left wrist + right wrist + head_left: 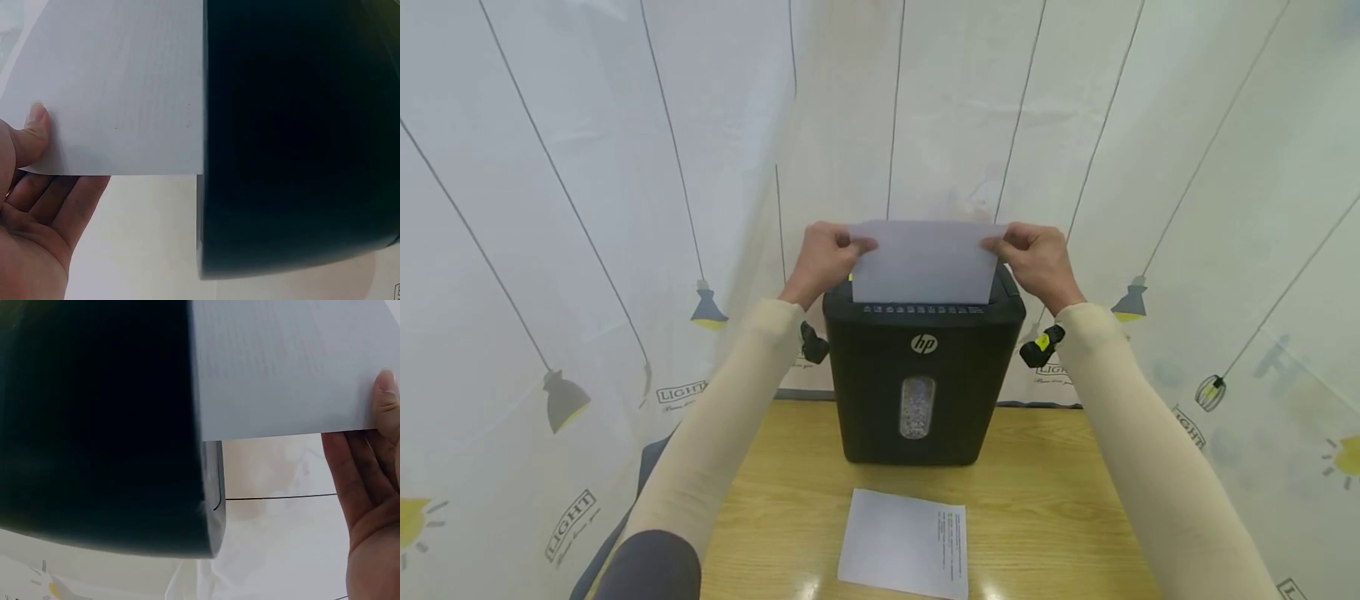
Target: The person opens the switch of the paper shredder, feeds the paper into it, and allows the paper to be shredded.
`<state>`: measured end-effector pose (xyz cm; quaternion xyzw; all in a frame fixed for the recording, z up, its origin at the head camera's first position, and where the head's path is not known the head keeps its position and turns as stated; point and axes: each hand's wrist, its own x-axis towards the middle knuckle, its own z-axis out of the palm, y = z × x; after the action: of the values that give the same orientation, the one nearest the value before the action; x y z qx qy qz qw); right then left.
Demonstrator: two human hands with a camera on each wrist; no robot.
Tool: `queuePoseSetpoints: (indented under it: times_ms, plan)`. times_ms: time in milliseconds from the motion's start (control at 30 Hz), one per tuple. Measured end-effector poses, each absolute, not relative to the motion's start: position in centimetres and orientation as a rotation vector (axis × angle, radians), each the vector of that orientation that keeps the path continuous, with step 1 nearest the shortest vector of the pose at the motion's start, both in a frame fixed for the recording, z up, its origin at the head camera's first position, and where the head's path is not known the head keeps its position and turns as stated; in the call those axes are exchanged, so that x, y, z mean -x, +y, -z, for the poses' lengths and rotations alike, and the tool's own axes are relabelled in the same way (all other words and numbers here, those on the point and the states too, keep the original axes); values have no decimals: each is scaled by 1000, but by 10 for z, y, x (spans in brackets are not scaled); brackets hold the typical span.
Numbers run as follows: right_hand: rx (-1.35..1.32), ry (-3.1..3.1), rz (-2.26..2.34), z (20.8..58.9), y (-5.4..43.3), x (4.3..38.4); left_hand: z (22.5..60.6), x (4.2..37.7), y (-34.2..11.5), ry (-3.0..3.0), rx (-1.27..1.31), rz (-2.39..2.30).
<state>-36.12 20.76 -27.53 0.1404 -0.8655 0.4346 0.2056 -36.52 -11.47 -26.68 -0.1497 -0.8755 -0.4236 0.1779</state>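
A white sheet of paper (pixel 925 262) stands upright over the top of a black HP paper shredder (pixel 880 383), its lower edge out of sight behind the shredder's front rim. My left hand (pixel 829 257) pinches the sheet's upper left corner, thumb in front and fingers behind. At the upper right corner my right hand (pixel 1033 257) pinches it the same way. Both wrist views show the thumbs pressed on the paper, with the left hand (pixel 47 200) and right hand (pixel 369 475) beside the dark shredder body. Faint print shows through the sheet.
Another printed sheet (pixel 898 542) lies flat on the wooden table (pixel 1045 500) in front of the shredder. Shredded bits show through the shredder's oval window (pixel 917 407). Behind the table hangs a pale curtain (pixel 955 108) printed with lamps.
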Motion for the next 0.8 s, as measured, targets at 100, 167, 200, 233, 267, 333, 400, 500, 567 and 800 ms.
queuePoseSetpoints:
  times_ms: [100,167,200,233,267,333,400,500,567,800]
  plan:
    - [-386,-2431,-1199,278,209,361,269,365,-115,-2508,421,1213]
    - [-378,-2451,-1188,280,209,361,270,365,-116,-2537,416,1219]
    - [-375,-2459,-1183,280,210,361,271,365,-116,-2549,416,1220]
    - [-375,-2465,-1182,281,210,361,271,364,-116,-2559,412,1230]
    - [-374,-2470,-1183,282,210,362,272,364,-117,-2565,411,1232]
    - [-376,-2475,-1183,283,211,362,273,364,-117,-2572,412,1232]
    - [-380,-2479,-1181,284,211,363,274,364,-117,-2576,412,1224]
    - [-389,-2492,-1164,286,211,364,275,364,-117,-2576,412,1199]
    - [-397,-2504,-1157,287,211,364,277,364,-117,-2577,410,1182]
    - [-405,-2551,-1163,290,212,365,283,364,-118,-2600,393,1158]
